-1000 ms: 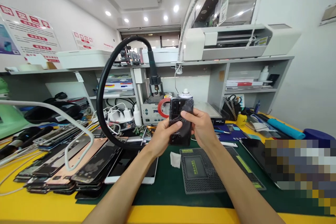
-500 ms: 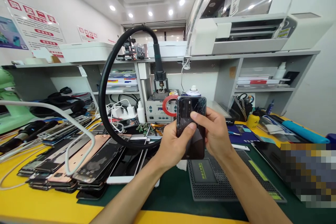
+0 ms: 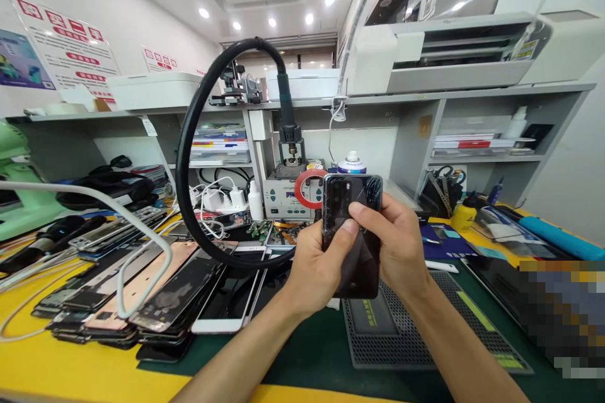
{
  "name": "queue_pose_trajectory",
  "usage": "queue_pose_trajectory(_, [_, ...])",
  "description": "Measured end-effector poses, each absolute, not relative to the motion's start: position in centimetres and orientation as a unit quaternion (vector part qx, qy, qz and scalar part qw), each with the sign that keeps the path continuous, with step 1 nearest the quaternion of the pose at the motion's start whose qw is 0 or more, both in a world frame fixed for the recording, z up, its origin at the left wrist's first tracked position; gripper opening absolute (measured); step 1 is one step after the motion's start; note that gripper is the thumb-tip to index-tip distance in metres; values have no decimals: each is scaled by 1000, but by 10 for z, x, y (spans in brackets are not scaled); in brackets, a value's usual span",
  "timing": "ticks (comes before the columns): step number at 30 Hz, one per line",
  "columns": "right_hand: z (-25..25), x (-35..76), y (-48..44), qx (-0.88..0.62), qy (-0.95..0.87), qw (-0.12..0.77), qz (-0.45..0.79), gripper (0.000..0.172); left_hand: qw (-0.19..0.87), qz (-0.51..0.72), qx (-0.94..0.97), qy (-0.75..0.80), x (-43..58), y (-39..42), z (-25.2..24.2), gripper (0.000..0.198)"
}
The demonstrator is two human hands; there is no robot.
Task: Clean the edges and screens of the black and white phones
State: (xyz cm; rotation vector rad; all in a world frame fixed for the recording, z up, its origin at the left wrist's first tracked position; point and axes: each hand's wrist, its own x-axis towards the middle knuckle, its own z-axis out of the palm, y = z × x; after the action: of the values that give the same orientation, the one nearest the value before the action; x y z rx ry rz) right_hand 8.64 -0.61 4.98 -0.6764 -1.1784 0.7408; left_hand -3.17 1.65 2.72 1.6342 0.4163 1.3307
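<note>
Both hands hold a dark smartphone (image 3: 357, 264) upright in front of me, its back with the camera block facing me. The glass is cracked at the top right corner and along the left edge. My left hand (image 3: 316, 264) grips the left side, with its thumb lying on the back cover. From the right side my right hand (image 3: 399, 245) holds it too, thumb pressed just below the camera block. The other fingers are mostly hidden behind the phone. Below it, a grey perforated mat (image 3: 411, 340) lies on the green work mat (image 3: 312, 352).
Stacked phone parts (image 3: 165, 296) and a white-framed phone (image 3: 220, 324) lie at the left. A thick black hose (image 3: 182, 157) arches up before a grey control unit (image 3: 278, 198) with a red ring (image 3: 301, 189). A white cable (image 3: 165, 258) loops over the stacks. Shelves stand behind.
The phone and both hands have shifted slightly right and a little closer to me. Both thumbs remain on the phone's back.
</note>
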Motion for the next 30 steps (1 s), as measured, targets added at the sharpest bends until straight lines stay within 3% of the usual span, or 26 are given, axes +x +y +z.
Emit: queue_pose_trajectory(30, [59,75,-12,-446,-536,704,136,22,512,512,667,174,-30,16,30,43])
